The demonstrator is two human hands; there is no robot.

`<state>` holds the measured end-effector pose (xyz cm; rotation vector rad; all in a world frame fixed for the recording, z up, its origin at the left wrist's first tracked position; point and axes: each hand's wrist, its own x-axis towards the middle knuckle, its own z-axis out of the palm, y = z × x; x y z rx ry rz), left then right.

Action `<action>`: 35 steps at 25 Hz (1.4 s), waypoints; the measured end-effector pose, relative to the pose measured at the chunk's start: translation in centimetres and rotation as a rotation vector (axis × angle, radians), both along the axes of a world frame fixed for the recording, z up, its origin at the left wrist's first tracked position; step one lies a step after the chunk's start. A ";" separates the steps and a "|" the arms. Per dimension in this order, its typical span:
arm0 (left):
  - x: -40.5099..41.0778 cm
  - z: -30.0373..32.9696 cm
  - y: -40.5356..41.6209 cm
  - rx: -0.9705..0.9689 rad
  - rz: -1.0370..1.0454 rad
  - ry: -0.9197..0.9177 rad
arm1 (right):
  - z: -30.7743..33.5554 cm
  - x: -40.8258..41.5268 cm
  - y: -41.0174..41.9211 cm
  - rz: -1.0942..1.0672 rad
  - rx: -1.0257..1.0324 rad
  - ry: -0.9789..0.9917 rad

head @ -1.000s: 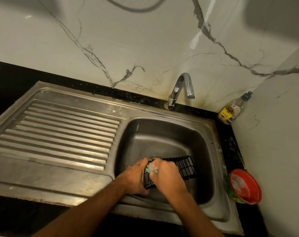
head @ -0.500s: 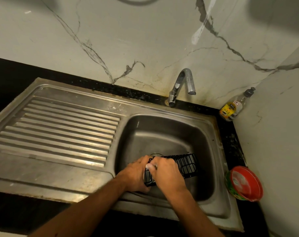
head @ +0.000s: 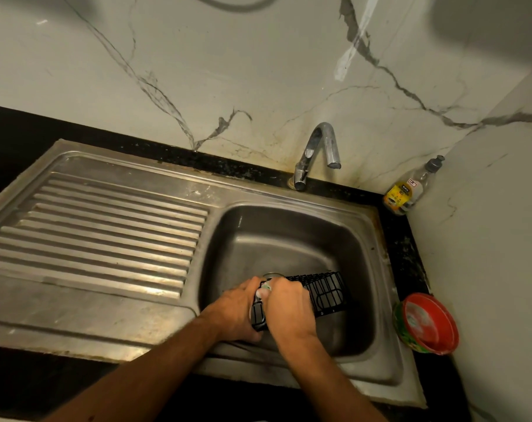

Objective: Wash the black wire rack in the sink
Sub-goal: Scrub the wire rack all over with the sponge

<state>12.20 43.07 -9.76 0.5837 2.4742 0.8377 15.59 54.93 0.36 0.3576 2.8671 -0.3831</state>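
Observation:
The black wire rack (head: pixel 327 292) lies low in the steel sink (head: pixel 292 239), near its front wall. My left hand (head: pixel 237 312) grips the rack's left end. My right hand (head: pixel 289 309) is closed on a pale green scrub pad (head: pixel 264 290) and presses it against the rack's left part. Only a small corner of the pad shows between my hands. The rack's right half is uncovered, and its middle is hidden under my right hand.
A chrome tap (head: pixel 318 153) stands behind the basin with no water running. A ribbed draining board (head: pixel 100 233) spreads to the left. A dish soap bottle (head: pixel 409 188) leans in the back right corner. A round red-lidded tub (head: pixel 427 324) sits on the right counter edge.
My right hand with the pad has shifted slightly along the rack's left end; less of the green pad shows now. The left hand keeps its hold.

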 end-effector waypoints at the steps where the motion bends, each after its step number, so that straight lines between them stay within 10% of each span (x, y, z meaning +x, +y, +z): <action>1: 0.0 0.0 0.0 -0.010 -0.014 0.009 | 0.0 0.2 0.0 0.026 0.032 0.029; 6: 0.3 0.5 0.1 -0.008 -0.021 0.028 | -1.4 1.1 1.1 0.086 0.017 0.102; 11: 0.2 0.9 0.1 0.015 -0.056 0.030 | -0.7 1.6 2.7 -0.405 -0.719 0.141; 14: 0.1 0.6 0.2 0.024 -0.053 0.020 | 0.0 1.8 4.3 -0.461 -0.820 0.273; 20: 0.0 -0.2 -0.1 0.061 -0.035 0.012 | -1.2 1.1 6.7 -0.195 -0.414 0.127; 35: 0.2 -0.2 -0.4 0.176 0.020 0.097 | -2.4 0.9 6.1 -0.198 -0.459 0.013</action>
